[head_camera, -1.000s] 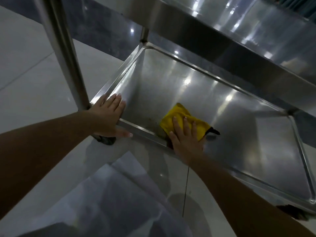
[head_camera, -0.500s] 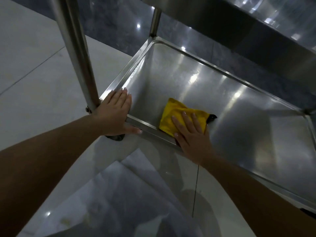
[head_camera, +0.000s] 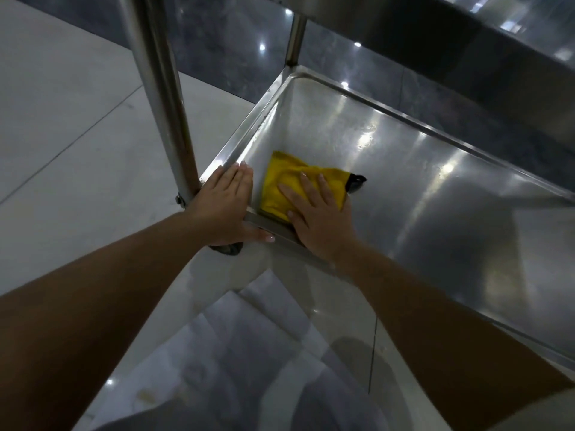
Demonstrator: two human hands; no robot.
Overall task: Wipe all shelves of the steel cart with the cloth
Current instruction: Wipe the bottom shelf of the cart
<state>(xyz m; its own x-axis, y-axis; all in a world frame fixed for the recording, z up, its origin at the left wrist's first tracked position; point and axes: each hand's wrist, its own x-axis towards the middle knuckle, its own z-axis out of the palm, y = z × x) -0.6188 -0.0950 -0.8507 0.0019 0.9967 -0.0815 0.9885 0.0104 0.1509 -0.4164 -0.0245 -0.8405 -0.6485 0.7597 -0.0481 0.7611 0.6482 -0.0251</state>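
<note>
Steel shelf (head_camera: 435, 194): yellow cloth (head_camera: 280, 181) inside

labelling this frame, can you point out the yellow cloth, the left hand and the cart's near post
yellow cloth (head_camera: 280, 175), head view, bare fold left of the fingers
left hand (head_camera: 222, 206), head view, back of the hand
near post (head_camera: 161, 88), head view, middle of the steel tube

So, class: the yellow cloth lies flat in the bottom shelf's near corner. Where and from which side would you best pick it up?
Pinch the far right edge of the yellow cloth, by its dark tab, coming from above. That edge lies free on the bottom shelf, while the near and left edges sit against the rim and the right hand presses flat on the middle.
</note>
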